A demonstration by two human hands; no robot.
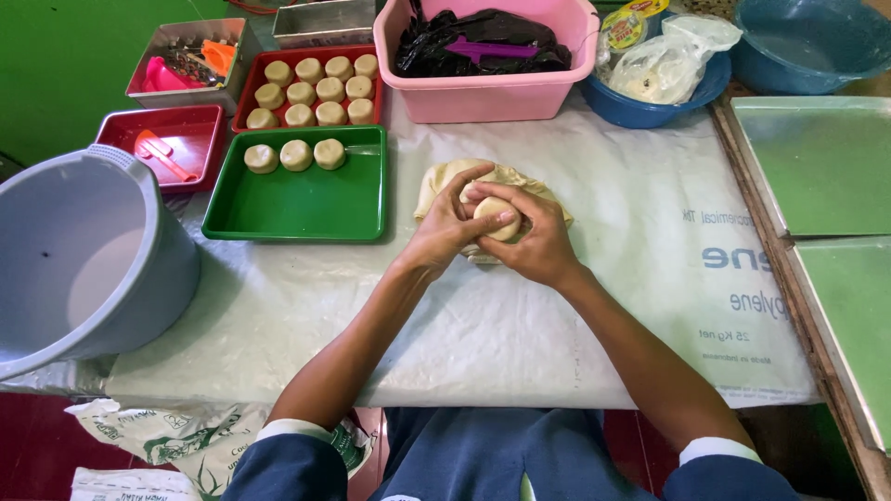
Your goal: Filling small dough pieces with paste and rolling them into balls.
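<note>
My left hand (444, 229) and my right hand (536, 243) are cupped together around a small pale dough ball (495, 219). They hover just over a larger lump of dough (444, 178) that lies on the white plastic sheet (613, 195). To the left stands a green tray (306, 209) with three round dough pieces (296, 155) along its far edge. Behind it a red tray (251, 88) holds several more round pieces.
A large grey bucket (88, 260) lies at the left. A small red tray (186, 134) holds an orange scraper. At the back are a pink tub (492, 93) with black bags, a blue bowl (640, 107) with a plastic bag, a teal basin (807, 46). Metal baking trays (826, 167) sit right.
</note>
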